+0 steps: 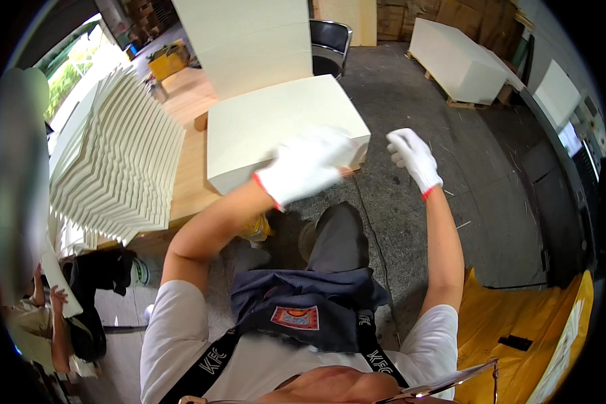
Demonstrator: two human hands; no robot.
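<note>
My left hand, in a white knit glove with a red cuff, is over the near right part of a thick stack of white sheets. Motion smears its fingers, and whether it touches the top sheet I cannot tell. To the right of the stack, above the dark floor, is my right hand in a matching glove. Its fingers are curled in, with nothing seen in them. The stack rests at the end of a wooden table. A tall white panel stands upright behind it.
Fanned, folded white sheets fill the table's left side. A black chair stands beyond the panel. Farther right, a white block-like stack sits on a pallet. Yellow sheeting lies near right. Another person's hand shows at lower left.
</note>
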